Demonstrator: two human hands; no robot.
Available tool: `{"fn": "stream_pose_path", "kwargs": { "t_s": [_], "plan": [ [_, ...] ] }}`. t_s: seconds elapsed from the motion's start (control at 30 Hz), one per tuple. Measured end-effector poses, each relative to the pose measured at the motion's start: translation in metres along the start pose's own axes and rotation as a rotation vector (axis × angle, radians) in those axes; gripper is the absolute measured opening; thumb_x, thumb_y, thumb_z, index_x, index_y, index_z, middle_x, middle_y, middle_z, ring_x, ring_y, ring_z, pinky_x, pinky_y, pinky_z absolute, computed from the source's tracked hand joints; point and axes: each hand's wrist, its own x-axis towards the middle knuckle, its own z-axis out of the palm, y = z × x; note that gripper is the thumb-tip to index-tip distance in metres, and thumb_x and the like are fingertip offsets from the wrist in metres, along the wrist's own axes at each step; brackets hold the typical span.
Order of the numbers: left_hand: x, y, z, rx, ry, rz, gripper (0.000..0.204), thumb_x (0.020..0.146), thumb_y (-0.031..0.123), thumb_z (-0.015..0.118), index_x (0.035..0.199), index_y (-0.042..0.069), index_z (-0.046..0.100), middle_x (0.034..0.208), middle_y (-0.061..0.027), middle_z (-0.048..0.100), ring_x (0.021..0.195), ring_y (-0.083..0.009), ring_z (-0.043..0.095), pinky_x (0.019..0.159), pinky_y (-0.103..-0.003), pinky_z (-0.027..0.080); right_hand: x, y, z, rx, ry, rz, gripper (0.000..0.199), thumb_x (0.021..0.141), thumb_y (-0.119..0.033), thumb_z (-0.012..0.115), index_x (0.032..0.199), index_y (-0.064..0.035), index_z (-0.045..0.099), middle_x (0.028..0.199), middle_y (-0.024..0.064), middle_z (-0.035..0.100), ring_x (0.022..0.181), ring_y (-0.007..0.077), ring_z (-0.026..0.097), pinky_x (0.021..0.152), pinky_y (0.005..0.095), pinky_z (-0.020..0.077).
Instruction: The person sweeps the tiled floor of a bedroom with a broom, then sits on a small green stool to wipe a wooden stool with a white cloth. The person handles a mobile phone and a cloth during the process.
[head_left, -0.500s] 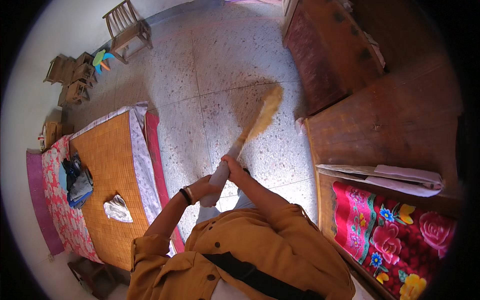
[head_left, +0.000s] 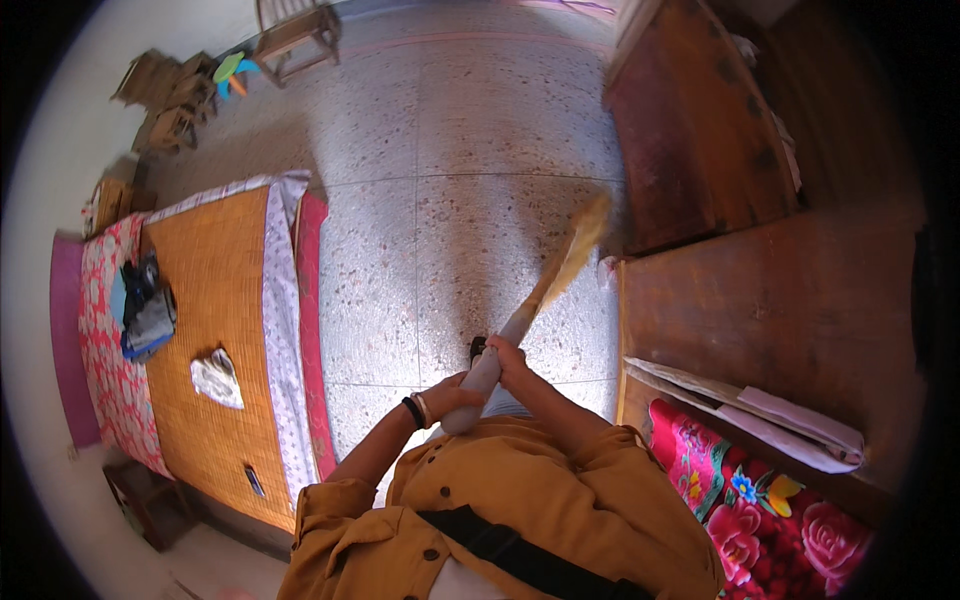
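A broom with a thick pale handle and a straw-coloured brush slants away from me toward the right. My left hand, with a dark band and a light one at the wrist, is closed round the handle near its butt end. Farther up the handle, my right hand is wrapped round it too. The brush end is over the speckled floor, close to the wooden furniture on the right; it is slightly blurred. Part of a dark shoe shows beside the handle.
On the left stands a bed with a woven mat, bearing folded clothes, a pale cloth and a dark phone-like object. Wooden furniture lines the right, with a flowered red blanket. A chair and small stool stand far left.
Both hands and the broom have shifted to the right, and its brush end now lies nearer the right-hand furniture. My view has moved, bringing the dark phone-like object on the bed into sight.
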Motion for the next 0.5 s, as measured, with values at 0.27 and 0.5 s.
{"fn": "stream_pose_path", "kwargs": {
  "t_s": [0.27,0.5],
  "plan": [
    [-0.061,-0.043,0.017,0.205,0.269,0.218,0.07,0.074,0.025,0.064,0.13,-0.001,0.033,0.106,-0.0122,0.055,0.09,-0.0181,0.056,0.078,-0.031,0.048,0.015,0.037,0.023,-0.281,-0.417,0.172,0.028,0.073,-0.026,0.067,0.089,-0.0054,0.057,0.075,0.0115,0.059,0.066,0.0255,0.058,0.062,0.0397,0.0506],
    [-0.084,-0.109,0.094,-0.487,-0.166,0.243,0.072,0.087,0.026,0.058,0.144,0.01,0.016,0.107,-0.0085,0.057,0.077,-0.0155,0.062,0.063,-0.025,0.051,-0.044,-0.043,-0.027,-0.714,-0.545,0.07,0.018,0.075,-0.018,0.061,0.08,-0.0018,0.054,0.063,0.0118,0.056,0.053,0.0241,0.056,0.05,0.0361,0.0508]
  ]
}}
